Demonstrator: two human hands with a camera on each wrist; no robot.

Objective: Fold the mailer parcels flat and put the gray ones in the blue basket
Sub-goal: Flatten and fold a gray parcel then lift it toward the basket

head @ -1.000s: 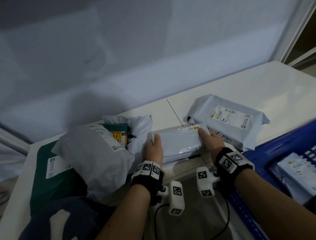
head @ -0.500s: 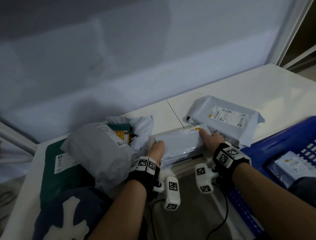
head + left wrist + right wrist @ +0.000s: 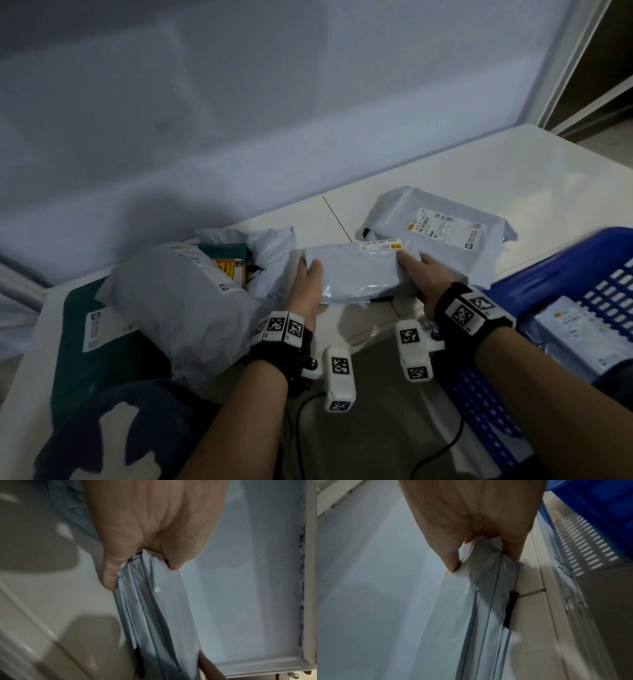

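A folded gray mailer (image 3: 359,272) sits at the table's middle, held at both ends. My left hand (image 3: 306,284) grips its left end, thumb and fingers pinching the stacked layers (image 3: 137,588). My right hand (image 3: 419,270) pinches its right end (image 3: 488,563) near the yellow-tagged label (image 3: 380,245). The wrist views show the mailer folded into several layers. The blue basket (image 3: 548,274) stands at the right with a gray mailer (image 3: 575,332) inside.
Another gray mailer (image 3: 442,233) lies flat behind my right hand. At the left sit a puffy gray parcel (image 3: 178,301), a crumpled white mailer (image 3: 270,253) and a dark green mailer (image 3: 82,342). A wall runs behind the white table (image 3: 513,171).
The camera view shifted slightly. Both hands stay on the ends of the folded gray mailer, which sits in nearly the same spot.
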